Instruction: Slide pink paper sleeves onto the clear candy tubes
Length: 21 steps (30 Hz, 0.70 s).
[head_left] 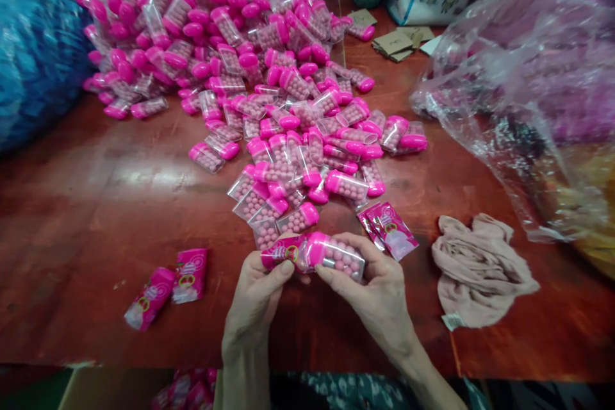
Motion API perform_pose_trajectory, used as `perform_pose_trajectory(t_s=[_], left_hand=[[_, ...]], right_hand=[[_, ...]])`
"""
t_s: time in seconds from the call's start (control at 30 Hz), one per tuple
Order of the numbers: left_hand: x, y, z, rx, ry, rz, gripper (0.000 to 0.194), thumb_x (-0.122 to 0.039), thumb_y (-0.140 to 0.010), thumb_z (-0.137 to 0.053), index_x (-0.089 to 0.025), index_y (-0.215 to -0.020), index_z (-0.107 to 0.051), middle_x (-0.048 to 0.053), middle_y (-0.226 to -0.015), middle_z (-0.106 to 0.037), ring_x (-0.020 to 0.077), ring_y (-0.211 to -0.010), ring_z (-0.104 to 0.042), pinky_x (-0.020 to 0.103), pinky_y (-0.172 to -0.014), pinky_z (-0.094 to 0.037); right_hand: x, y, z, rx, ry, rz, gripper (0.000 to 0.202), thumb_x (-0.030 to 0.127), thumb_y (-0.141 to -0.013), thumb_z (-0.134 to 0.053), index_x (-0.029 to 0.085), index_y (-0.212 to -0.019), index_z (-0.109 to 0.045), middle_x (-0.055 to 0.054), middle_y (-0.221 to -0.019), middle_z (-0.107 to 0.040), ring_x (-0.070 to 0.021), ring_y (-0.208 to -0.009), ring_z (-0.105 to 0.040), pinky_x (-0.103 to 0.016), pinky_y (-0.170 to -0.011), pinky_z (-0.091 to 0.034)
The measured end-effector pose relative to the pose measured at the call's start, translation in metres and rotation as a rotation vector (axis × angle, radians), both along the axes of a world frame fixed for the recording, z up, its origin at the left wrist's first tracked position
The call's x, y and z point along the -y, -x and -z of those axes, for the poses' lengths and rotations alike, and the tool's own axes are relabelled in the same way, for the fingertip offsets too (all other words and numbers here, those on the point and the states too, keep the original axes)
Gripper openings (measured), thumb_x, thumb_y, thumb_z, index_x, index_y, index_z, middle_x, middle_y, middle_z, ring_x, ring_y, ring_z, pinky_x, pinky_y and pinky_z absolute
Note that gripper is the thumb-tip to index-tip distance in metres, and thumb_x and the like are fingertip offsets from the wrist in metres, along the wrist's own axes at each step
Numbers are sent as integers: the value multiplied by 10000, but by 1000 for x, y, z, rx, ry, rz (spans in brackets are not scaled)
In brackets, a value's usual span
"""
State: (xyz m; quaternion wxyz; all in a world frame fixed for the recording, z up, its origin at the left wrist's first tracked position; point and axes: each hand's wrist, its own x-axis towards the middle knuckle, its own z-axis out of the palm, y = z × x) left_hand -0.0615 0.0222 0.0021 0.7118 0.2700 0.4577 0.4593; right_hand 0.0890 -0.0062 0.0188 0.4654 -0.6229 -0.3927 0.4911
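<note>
My left hand (pixel 259 278) and right hand (pixel 372 278) are bare, as are my slender forearms (pixel 246 352), and at the bottom centre of the frame my dark teal clothing (pixel 355 391) shows a pale, blotchy print.

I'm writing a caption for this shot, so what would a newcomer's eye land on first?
Most likely the big heap of pink-capped candy containers, spilling from the back of the table toward its middle. Next, the two hands at the front: the left holds a printed pink sleeve against the clear container in the right.
</note>
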Motion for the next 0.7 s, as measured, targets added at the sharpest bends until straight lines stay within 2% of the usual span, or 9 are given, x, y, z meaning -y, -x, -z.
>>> perform_pose_trajectory(t_s=[0.13, 0.3, 0.4, 0.47, 0.57, 0.7], left_hand=[[1, -1, 3, 16, -4, -29, 69, -174, -678, -678, -154, -719, -730, 71, -707, -703, 202, -660, -643, 323, -638, -536], [0, -3, 2, -23, -53, -107, 60, -160, -684, -680, -150, -724, -724, 80, -848, -712, 196, -775, -649, 292, -722, -519], [-1, -5, 0, -57, -71, -116, 176, -171, -660, -702, -136, -831, -722, 97, -927, -703, 219, -841, -643, 318, -771, -511], [-2, -6, -1, -75, -87, -174, 249, -147, -628, -726, -151, -876, -713, 77, -906, -710, 195, -824, -648, 294, -773, -512], [-3, -9, -5, -79, -134, -326, 333, -88, -574, -756, -188, -886, -696, 26, -832, -721, 134, -748, -655, 209, -715, -516], [-3, -17, -12, -75, -122, -456, 536, -80, -539, -774, -196, -1045, -639, 48, -1017, -692, 162, -868, -649, 212, -739, -519]], right_hand=[[0, -1, 2, 69, -35, -31, 302, 263, -664, -736, 200, -937, -621, 19, -765, -676, -133, -634, -632, -211, -591, -537], [0, -4, 5, 131, -76, -87, 355, 252, -645, -749, 183, -972, -629, -9, -853, -685, -153, -706, -647, -236, -662, -545], [1, -5, 10, 144, -96, -84, 357, 249, -649, -748, 184, -981, -634, -14, -886, -685, -155, -733, -653, -234, -675, -545], [1, -5, 12, 156, -129, -58, 357, 246, -650, -749, 196, -984, -634, -4, -875, -684, -144, -720, -652, -218, -657, -544], [1, -3, 14, 176, -180, -8, 360, 226, -650, -749, 206, -989, -628, 14, -837, -681, -127, -681, -647, -194, -622, -541], [-1, -1, 12, 182, -233, 36, 353, 207, -650, -752, 198, -977, -619, 20, -812, -678, -117, -657, -647, -175, -611, -542]])
